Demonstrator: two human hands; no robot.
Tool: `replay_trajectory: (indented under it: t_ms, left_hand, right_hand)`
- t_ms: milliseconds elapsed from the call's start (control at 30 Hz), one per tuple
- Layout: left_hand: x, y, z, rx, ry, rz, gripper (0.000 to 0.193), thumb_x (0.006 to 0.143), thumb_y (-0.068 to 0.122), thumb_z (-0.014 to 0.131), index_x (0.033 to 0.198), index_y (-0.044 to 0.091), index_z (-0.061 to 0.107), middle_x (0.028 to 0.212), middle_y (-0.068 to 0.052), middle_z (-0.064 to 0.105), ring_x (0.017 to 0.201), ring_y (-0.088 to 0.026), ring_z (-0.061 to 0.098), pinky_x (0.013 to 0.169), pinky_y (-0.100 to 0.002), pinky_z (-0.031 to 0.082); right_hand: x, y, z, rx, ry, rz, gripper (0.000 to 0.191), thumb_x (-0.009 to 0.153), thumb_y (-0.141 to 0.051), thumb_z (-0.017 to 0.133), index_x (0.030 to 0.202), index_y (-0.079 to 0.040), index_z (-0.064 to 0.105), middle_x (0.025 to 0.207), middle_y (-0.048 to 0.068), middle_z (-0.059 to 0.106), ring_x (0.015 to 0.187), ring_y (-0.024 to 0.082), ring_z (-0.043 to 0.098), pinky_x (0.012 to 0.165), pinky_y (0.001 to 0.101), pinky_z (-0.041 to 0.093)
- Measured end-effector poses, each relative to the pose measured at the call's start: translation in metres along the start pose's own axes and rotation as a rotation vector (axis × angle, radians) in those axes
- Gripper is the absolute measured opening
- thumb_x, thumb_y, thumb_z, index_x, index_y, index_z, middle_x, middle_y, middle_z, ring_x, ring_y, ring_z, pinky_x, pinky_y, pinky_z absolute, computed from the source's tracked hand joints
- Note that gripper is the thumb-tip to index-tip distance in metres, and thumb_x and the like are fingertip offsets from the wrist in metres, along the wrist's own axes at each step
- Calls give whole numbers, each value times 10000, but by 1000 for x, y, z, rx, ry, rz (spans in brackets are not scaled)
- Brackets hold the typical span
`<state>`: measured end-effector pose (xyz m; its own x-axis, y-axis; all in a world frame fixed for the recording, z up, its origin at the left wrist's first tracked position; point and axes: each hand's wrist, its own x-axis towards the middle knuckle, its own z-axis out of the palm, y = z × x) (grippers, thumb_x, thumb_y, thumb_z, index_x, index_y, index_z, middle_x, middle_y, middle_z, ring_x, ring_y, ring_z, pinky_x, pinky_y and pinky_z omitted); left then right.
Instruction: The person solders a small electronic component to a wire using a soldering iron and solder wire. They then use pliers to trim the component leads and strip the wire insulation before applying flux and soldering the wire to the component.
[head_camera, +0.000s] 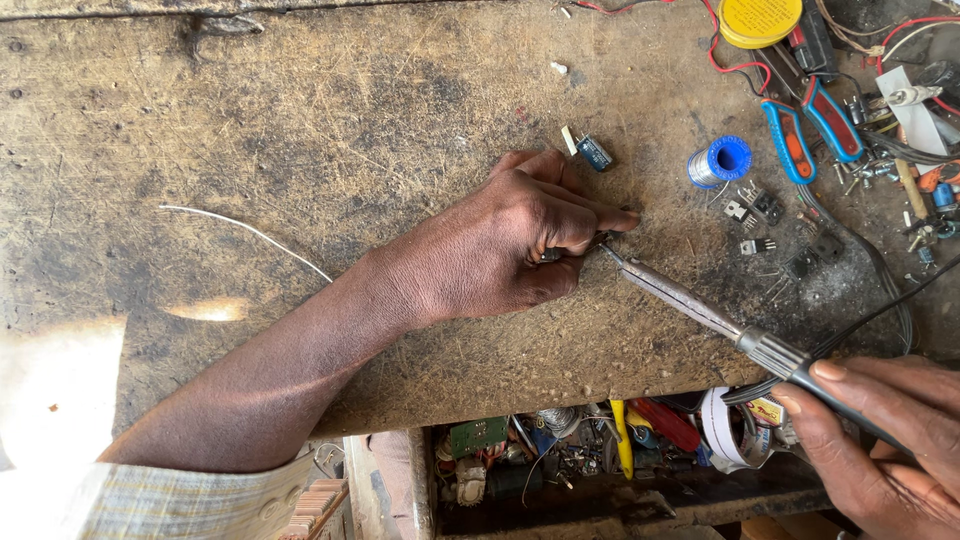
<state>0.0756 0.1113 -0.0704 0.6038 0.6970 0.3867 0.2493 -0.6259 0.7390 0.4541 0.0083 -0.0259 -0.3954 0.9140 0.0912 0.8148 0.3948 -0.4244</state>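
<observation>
Head view: two hands, left hand (520, 240), right hand (880, 440), one soldering iron (700, 305).

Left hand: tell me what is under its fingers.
Under the left hand only a small dark part peeks out, with the soldering iron tip at it. The fingers cover the rest.

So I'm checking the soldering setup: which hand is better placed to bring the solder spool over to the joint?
Probably the left hand, though it would first have to release the small part it pinches. It lies nearer the blue solder spool. The right hand grips the soldering iron, whose tip is at that part.
</observation>
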Motion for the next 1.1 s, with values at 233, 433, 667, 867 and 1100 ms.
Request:
replay_trajectory:
  t_ms: [233, 433, 667, 867, 1100]
  left_hand:
    - [1, 0, 0, -9, -24, -35, 369, 826, 124, 887, 717, 129, 535, 1293, 73, 737, 1277, -145, 613, 1238, -545, 349]
    - [0, 2, -2, 5, -38, -51, 362, 795, 107, 891, 705, 126, 541, 1269, 60, 741, 1270, -171, 600, 1206, -587, 302]
    - [1, 1, -3, -19, -17, -6, 368, 790, 83, 887, 722, 108, 526, 1232, 32, 755, 1255, -184, 629, 1200, -574, 342]
    - [2, -2, -2, -42, 8, 40, 373, 804, 56, 869, 724, 98, 507, 1193, 13, 765, 1243, -183, 665, 1195, -524, 417]
    - [2, 0, -3, -8, -7, 13, 367, 806, 71, 872, 717, 101, 516, 1240, 23, 753, 1236, -186, 649, 1189, -540, 391]
  right_hand:
    - [6, -6, -1, 52, -5, 48, 411, 812, -152, 794, 1172, 8, 678, 844, 158, 746, 694, 179, 705, 506, 278, 508]
    - [6, -8, 0, 8, -9, 94, 369, 798, -123, 805, 1132, -7, 700, 813, 168, 740, 648, 183, 679, 482, 288, 484]
    - [0, 0, 3, -3, 1, 109, 382, 809, -133, 809, 1153, -11, 697, 830, 167, 739, 625, 176, 674, 461, 276, 486]
    - [-7, 4, 5, 4, 6, 128, 407, 808, -149, 795, 1183, -36, 684, 868, 172, 742, 655, 176, 707, 521, 295, 516]
    - [-9, -4, 11, 48, 96, 139, 435, 832, -116, 791, 1235, -32, 651, 909, 183, 740, 662, 170, 694, 465, 259, 489]
